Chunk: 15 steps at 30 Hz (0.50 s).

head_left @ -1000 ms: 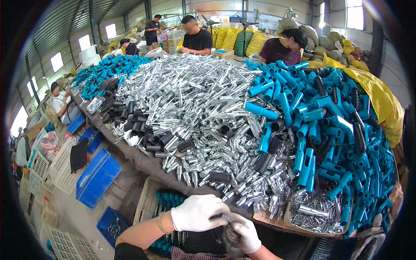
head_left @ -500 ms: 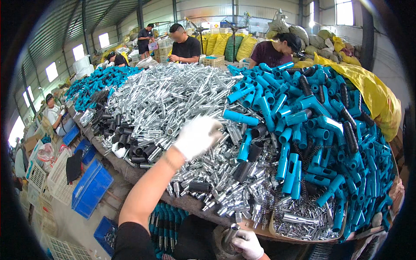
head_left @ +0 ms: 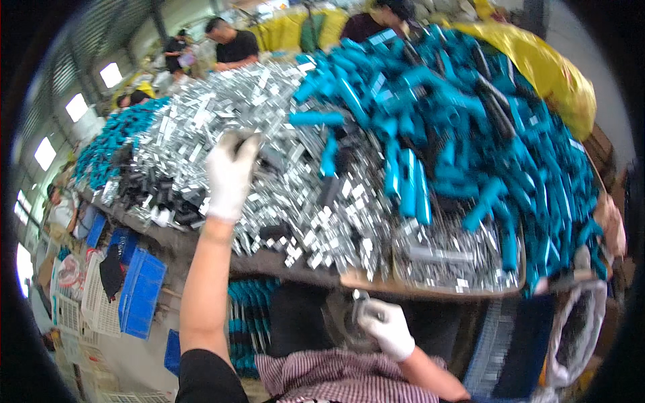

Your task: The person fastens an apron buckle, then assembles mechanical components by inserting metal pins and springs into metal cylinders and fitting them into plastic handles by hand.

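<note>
My left hand [head_left: 230,178], in a white glove with darkened fingertips, is stretched out over the heap of silver metal tubes [head_left: 191,124]. Its thumb and fingers are parted, and I make out nothing between them, though the picture is smeared. Low in front of me, my gloved right hand [head_left: 386,328] is closed around a short silver metal tube [head_left: 360,295], whose end shows above the fingers. Small silver metal fittings [head_left: 342,221] lie heaped between the hands. Black sleeves [head_left: 178,198] are mixed in near the table's left edge.
Teal tool housings [head_left: 430,114] pile high on the right, partly under a yellow sheet [head_left: 537,67]. A tray of small screws or pins [head_left: 437,272] sits at the front edge. Blue crates [head_left: 142,292] stand on the left floor. Several people work beyond the table.
My left hand has moved left, and its fingers now show parted. The view has tilted down and shifted right. My right hand still holds the metal tube.
</note>
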Each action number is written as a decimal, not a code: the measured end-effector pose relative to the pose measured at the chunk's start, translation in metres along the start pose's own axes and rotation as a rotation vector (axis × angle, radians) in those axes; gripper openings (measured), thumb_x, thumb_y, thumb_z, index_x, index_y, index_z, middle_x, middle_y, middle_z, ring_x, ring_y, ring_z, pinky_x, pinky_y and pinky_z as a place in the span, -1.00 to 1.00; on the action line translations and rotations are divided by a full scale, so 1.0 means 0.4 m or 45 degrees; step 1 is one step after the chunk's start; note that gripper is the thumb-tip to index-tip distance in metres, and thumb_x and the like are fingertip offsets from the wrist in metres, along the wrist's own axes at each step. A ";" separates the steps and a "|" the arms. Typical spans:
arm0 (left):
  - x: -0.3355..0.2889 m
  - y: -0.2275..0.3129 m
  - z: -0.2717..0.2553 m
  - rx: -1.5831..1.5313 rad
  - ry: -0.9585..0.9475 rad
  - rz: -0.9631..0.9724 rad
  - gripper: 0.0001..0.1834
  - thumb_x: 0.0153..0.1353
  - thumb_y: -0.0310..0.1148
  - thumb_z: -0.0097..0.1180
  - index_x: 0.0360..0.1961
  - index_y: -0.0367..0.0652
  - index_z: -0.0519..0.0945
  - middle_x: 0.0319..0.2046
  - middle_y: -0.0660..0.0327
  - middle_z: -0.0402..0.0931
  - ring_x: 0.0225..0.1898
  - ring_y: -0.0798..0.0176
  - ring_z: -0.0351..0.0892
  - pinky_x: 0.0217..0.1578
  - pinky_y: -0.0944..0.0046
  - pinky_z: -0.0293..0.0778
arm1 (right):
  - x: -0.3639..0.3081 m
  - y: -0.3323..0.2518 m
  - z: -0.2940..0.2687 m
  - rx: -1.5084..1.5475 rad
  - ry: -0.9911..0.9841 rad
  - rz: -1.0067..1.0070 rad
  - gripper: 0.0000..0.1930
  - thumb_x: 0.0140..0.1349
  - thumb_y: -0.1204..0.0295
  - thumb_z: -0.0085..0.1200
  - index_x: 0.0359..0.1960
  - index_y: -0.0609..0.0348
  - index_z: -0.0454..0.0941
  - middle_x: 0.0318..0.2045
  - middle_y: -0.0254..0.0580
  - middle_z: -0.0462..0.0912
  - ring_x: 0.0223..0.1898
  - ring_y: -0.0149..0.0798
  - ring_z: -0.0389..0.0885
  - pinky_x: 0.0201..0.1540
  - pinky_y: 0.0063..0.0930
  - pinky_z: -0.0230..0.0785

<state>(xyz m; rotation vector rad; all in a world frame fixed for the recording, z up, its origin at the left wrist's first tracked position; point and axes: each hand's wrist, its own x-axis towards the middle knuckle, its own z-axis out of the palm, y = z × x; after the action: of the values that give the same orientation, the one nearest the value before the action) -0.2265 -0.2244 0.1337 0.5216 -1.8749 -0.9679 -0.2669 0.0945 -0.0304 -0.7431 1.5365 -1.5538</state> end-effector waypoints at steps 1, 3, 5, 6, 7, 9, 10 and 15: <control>-0.089 0.046 0.001 -0.147 -0.114 -0.066 -0.67 0.31 -0.21 0.15 -0.27 -0.35 0.59 -0.50 0.23 0.57 -0.56 0.48 0.45 -0.54 0.46 0.33 | 0.005 0.007 -0.013 -0.111 -0.044 -0.076 -0.68 0.20 0.26 0.17 -0.18 0.30 0.59 -0.36 -0.24 0.60 -0.28 -0.48 0.49 -0.11 -0.52 0.40; -0.279 0.057 -0.008 -0.297 -0.375 -0.359 -0.67 0.32 -0.20 0.12 -0.26 -0.35 0.57 -0.45 0.18 0.60 -0.51 0.39 0.53 -0.53 0.44 0.41 | -0.026 -0.009 0.004 -0.199 0.038 -0.083 -0.67 0.16 0.26 0.18 -0.16 0.25 0.61 -0.38 -0.19 0.61 -0.31 -0.46 0.52 -0.16 -0.49 0.42; -0.413 0.067 -0.002 -0.420 -0.426 -0.492 -0.70 0.30 -0.27 0.11 -0.22 -0.38 0.56 -0.36 0.10 0.62 -0.46 0.33 0.59 -0.51 0.42 0.48 | -0.036 -0.012 0.005 -0.314 -0.048 -0.048 -0.68 0.13 0.26 0.19 -0.15 0.21 0.63 -0.39 -0.13 0.64 -0.35 -0.40 0.58 -0.21 -0.48 0.44; -0.454 0.070 -0.013 -0.480 -0.415 -0.530 -0.77 0.30 -0.37 0.08 -0.22 -0.37 0.58 -0.33 0.10 0.63 -0.44 0.34 0.59 -0.48 0.42 0.50 | -0.047 -0.014 0.013 -0.307 -0.037 -0.039 -0.68 0.13 0.26 0.19 -0.15 0.21 0.63 -0.39 -0.13 0.64 -0.35 -0.40 0.58 -0.21 -0.48 0.44; -0.488 0.069 -0.020 -0.542 -0.398 -0.571 -0.83 0.30 -0.46 0.06 -0.21 -0.37 0.59 -0.31 0.10 0.64 -0.41 0.35 0.60 -0.45 0.42 0.52 | -0.060 -0.015 0.018 -0.388 -0.040 -0.055 -0.68 0.13 0.26 0.19 -0.15 0.20 0.64 -0.40 -0.10 0.65 -0.38 -0.37 0.61 -0.24 -0.47 0.45; -0.527 0.074 -0.031 -0.543 -0.385 -0.590 -0.83 0.29 -0.47 0.07 -0.22 -0.38 0.60 -0.31 0.10 0.64 -0.41 0.36 0.60 -0.44 0.42 0.52 | -0.091 -0.016 0.032 -0.468 -0.036 -0.064 -0.68 0.12 0.27 0.18 -0.14 0.18 0.65 -0.41 -0.06 0.66 -0.41 -0.33 0.65 -0.27 -0.47 0.46; -0.542 0.077 -0.036 -0.539 -0.357 -0.597 -0.84 0.28 -0.47 0.08 -0.23 -0.38 0.60 -0.31 0.10 0.64 -0.41 0.36 0.59 -0.43 0.42 0.52 | -0.103 -0.020 0.040 -0.469 -0.013 -0.072 -0.67 0.11 0.26 0.18 -0.14 0.17 0.66 -0.42 -0.03 0.66 -0.43 -0.30 0.66 -0.30 -0.45 0.47; -0.588 0.098 -0.030 -0.279 -0.747 -0.457 -0.72 0.23 -0.40 0.17 -0.14 -0.43 0.59 -0.21 0.06 0.64 -0.22 0.23 0.64 -0.16 0.27 0.55 | -0.134 -0.015 0.046 -0.552 0.018 -0.046 -0.65 0.09 0.25 0.19 -0.13 0.17 0.66 -0.45 0.01 0.67 -0.45 -0.28 0.70 -0.33 -0.43 0.48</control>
<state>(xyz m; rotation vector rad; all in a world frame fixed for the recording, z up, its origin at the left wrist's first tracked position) -0.1023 -0.0431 0.0402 0.4823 -2.1837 -1.6858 -0.2253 0.1304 -0.0158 -1.0033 1.9064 -1.2624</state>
